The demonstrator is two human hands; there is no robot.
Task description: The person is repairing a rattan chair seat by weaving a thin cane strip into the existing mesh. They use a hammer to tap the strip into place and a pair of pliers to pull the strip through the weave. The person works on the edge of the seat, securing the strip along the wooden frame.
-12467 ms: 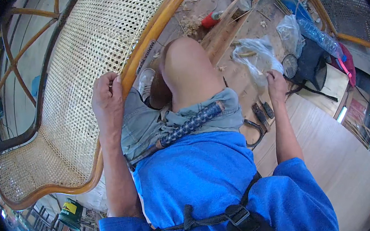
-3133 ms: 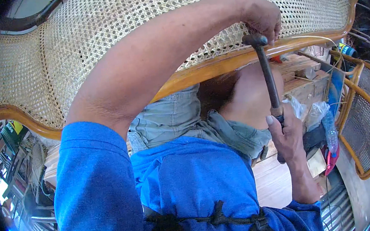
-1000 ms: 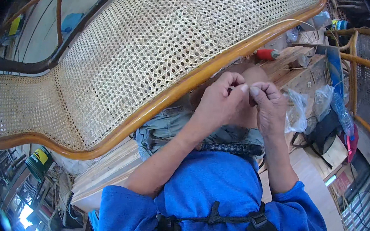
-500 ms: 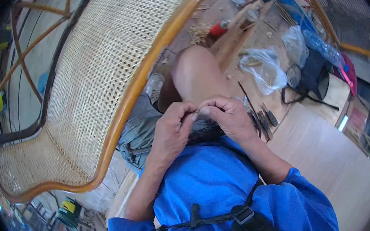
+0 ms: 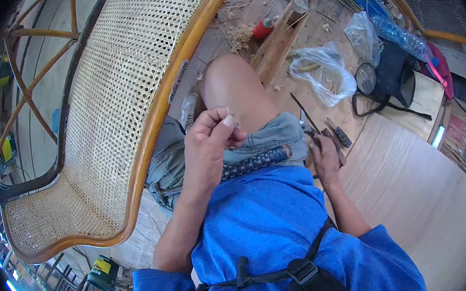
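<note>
My left hand (image 5: 207, 145) is raised over my lap, thumb and forefinger pinched together. A tiny pale bit seems to show at the fingertips, too small to name. On the bench to my right, my right hand (image 5: 327, 159) is down among several small hand tools, its fingers curled round something mostly hidden by the palm. Beside those fingers lies a short dark-handled tool (image 5: 342, 137). A thin dark rod (image 5: 301, 107) rests just beyond. To the left stands a rattan seat frame with a woven cane panel (image 5: 119, 89), near my left forearm but apart from it.
Clear plastic bags (image 5: 325, 73), a plastic bottle (image 5: 403, 39) and a black bag (image 5: 394, 86) lie at the right. A red cylinder (image 5: 263, 28) is near shavings (image 5: 240, 37). Behind my left elbow stands a dark green bucket (image 5: 103, 273). Another cane piece (image 5: 428, 0) is far right.
My two hands were together over my lap. The right has moved away to the tools on the right; the left has risen slightly, still pinched. The view has shifted a little.
</note>
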